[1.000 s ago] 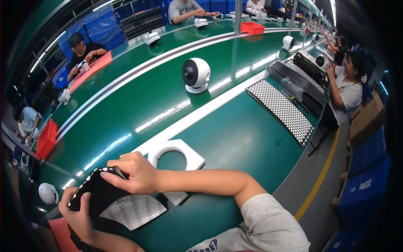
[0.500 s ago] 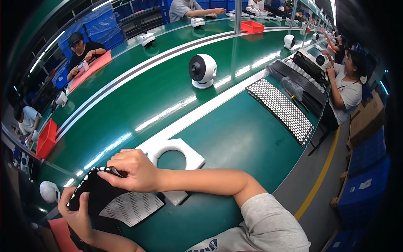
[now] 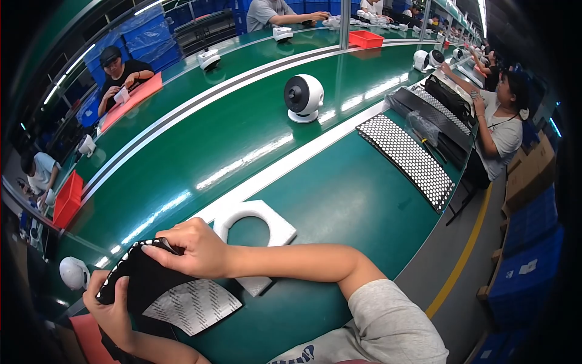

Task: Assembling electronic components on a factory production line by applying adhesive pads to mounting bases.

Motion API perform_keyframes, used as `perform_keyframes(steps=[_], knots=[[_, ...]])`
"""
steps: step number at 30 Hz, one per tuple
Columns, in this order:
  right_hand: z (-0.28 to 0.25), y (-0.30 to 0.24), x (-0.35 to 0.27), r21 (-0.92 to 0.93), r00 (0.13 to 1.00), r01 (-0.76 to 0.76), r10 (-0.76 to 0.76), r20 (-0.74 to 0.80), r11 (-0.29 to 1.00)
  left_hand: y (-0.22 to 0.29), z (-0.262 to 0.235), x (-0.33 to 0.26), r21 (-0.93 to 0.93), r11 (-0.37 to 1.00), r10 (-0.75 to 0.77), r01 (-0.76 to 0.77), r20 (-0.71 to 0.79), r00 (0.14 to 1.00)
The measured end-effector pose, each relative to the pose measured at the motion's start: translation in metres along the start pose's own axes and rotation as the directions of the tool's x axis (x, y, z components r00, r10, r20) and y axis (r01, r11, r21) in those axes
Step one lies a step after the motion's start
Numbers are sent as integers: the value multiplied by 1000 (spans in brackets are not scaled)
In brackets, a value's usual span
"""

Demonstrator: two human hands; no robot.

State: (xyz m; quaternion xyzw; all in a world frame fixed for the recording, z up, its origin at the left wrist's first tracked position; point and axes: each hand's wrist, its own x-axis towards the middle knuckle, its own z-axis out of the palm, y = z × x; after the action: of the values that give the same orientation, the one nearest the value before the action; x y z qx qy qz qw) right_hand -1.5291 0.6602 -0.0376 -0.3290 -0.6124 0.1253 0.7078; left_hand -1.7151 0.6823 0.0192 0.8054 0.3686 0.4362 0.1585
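Note:
Bent between my hands is a flexible black sheet (image 3: 145,273) with rows of white round dots along its folded upper edge. My left hand (image 3: 112,306) grips its left end, thumb on the near side. At the upper right my right hand (image 3: 197,246) pinches the folded edge between thumb and fingers. Below, a curved silver-grey printed piece (image 3: 194,308) shows; whether it belongs to the sheet I cannot tell. Beyond my right wrist a white foam block (image 3: 282,229) with a large round hole lies on the green table, partly covered by my forearm.
A white round-headed device with a black face (image 3: 304,97) stands on the green belt (image 3: 242,133). Another white device (image 3: 74,273) is left of my hands. A dotted black sheet (image 3: 406,161) lies on the table at right, near a co-worker (image 3: 500,121). Red bins (image 3: 366,39) stand farther off.
The round-headed device has shifted right along the belt. The silver-grey piece has swung slightly right and nearer. At right, the co-worker's arm now reaches toward a device on the belt. My hands keep their grip.

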Motion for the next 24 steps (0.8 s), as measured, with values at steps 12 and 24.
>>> perform_keyframes(steps=[12, 24], knots=[[-3, -5, 0, 185, 989, -135, 121, 84, 973, -4, 1, 0, -3, 1000, 31, -31, -12, 999], [-4, -7, 2, 216, 984, -164, 145, 103, 963, -1, 3, 0, -10, 1000, 23, -23, -14, 1000]])
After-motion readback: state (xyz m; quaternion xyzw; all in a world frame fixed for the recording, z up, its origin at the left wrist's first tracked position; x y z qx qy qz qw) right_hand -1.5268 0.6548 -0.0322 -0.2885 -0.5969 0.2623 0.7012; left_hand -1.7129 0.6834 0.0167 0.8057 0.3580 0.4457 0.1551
